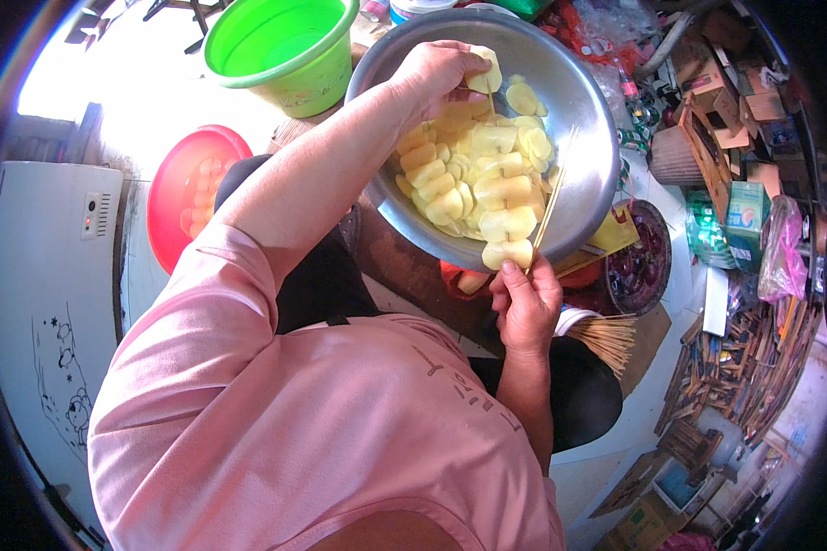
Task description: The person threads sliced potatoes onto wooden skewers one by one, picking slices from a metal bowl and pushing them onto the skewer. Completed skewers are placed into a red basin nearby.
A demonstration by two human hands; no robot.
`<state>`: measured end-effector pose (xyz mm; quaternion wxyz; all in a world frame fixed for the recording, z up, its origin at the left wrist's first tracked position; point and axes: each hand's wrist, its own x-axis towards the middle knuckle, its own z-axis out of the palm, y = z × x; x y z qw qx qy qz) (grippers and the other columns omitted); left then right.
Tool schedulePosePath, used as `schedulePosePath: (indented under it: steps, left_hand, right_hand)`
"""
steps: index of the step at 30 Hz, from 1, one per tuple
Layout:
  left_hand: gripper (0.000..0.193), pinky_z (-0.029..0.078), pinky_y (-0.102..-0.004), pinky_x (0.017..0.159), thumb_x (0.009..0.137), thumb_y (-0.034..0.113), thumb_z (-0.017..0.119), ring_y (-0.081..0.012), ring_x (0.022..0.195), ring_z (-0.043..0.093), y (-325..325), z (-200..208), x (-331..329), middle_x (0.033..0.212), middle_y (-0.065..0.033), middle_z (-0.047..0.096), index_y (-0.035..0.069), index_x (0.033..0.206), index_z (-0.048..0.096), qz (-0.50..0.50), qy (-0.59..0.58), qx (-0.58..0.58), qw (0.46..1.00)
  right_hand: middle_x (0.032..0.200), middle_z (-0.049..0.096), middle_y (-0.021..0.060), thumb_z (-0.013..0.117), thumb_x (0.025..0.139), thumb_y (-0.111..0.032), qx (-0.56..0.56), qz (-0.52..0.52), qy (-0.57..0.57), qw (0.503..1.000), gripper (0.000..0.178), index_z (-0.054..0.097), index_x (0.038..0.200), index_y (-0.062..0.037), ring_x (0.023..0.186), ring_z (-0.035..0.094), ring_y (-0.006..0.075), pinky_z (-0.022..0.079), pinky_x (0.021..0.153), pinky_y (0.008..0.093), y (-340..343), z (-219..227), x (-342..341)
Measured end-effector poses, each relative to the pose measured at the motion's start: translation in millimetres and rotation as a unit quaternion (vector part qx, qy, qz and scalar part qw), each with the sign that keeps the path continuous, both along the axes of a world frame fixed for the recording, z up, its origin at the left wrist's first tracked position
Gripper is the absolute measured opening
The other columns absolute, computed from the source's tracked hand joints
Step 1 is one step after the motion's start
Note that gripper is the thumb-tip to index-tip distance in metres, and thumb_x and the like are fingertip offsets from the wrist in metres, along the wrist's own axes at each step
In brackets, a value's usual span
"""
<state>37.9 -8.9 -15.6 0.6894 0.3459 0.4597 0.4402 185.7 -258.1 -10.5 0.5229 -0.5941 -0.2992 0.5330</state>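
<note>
A wide metal basin [590, 119] holds a heap of thin pale-yellow potato slices [464, 174]. Over the heap runs a skewer of threaded potato slices [505, 191], spaced along the stick toward me. My left hand [436, 75], at the basin's far side, pinches a single potato slice [485, 70] at the skewer's far end. At the near rim, my right hand [528, 301] is closed round the near end of this skewer, by its last slice. The same hand also grips a few bare bamboo sticks [553, 197] that slant up over the basin.
A bright green tub [276, 69] stands at the far left, and a red basin [170, 188] with slices nearer. By my right knee is a bundle of bamboo skewers [606, 338]. Boxes, bottles and piled wooden sticks [744, 367] crowd the right; a white appliance [50, 275] stands left.
</note>
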Motion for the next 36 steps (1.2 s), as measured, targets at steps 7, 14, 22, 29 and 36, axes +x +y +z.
schedulePosePath:
  steps: [7,14,22,29,36]
  left_hand:
    - [0.035,0.057,-0.0294,0.064,0.08,0.01,0.069,-0.0198,0.085,0.064,3.2,3.4,-2.7,0.098,-0.0095,0.062,0.004,0.111,0.056,0.025,-0.027,0.001,0.999]
    - [0.024,0.057,-0.0285,0.067,0.081,0.013,0.067,-0.0199,0.086,0.064,-7.1,3.3,-0.5,0.094,-0.0107,0.063,0.002,0.101,0.061,0.007,-0.001,0.05,0.999]
    - [0.018,0.059,-0.0301,0.065,0.084,0.012,0.063,-0.021,0.081,0.065,-19.6,12.5,6.4,0.091,-0.0109,0.063,0.002,0.099,0.06,0.002,-0.015,-0.003,1.0]
    - [0.016,0.058,-0.0291,0.064,0.086,0.012,0.062,-0.0188,0.081,0.065,-15.5,8.9,3.1,0.092,-0.0083,0.063,0.002,0.098,0.061,-0.011,-0.009,-0.001,1.0]
    - [0.019,0.056,-0.0285,0.067,0.085,0.015,0.065,-0.0159,0.078,0.065,-15.3,3.0,2.8,0.09,-0.0074,0.066,0.002,0.099,0.063,-0.134,0.043,-0.047,0.989]
  right_hand:
    - [0.068,0.061,0.002,0.06,0.087,-0.01,-0.006,0.006,-0.011,1.0,0.014,0.06,0.099,-0.0031,0.05,0.049,0.0046,0.038,0.043,0.0177,0.0,-2.3,0.5]
    - [0.07,0.062,0.0025,0.06,0.087,-0.011,-0.015,-0.004,-0.019,1.0,0.015,0.06,0.1,-0.0027,0.05,0.05,0.0047,0.039,0.043,0.0178,-0.1,-2.4,1.4]
    - [0.071,0.062,0.0029,0.06,0.087,-0.01,0.007,-0.01,-0.037,0.999,0.016,0.06,0.101,-0.0021,0.052,0.051,0.0049,0.039,0.044,0.0179,0.0,-6.4,-0.5]
    - [0.07,0.061,0.002,0.06,0.088,-0.01,0.006,0.018,-0.037,0.999,0.015,0.059,0.1,-0.0023,0.053,0.051,0.0048,0.04,0.044,0.0181,0.0,-7.4,0.0]
    - [0.07,0.061,0.0024,0.06,0.087,-0.01,-0.011,-0.001,-0.033,0.999,0.015,0.059,0.101,-0.0024,0.052,0.05,0.0046,0.04,0.044,0.0174,-1.5,-7.8,-0.8]
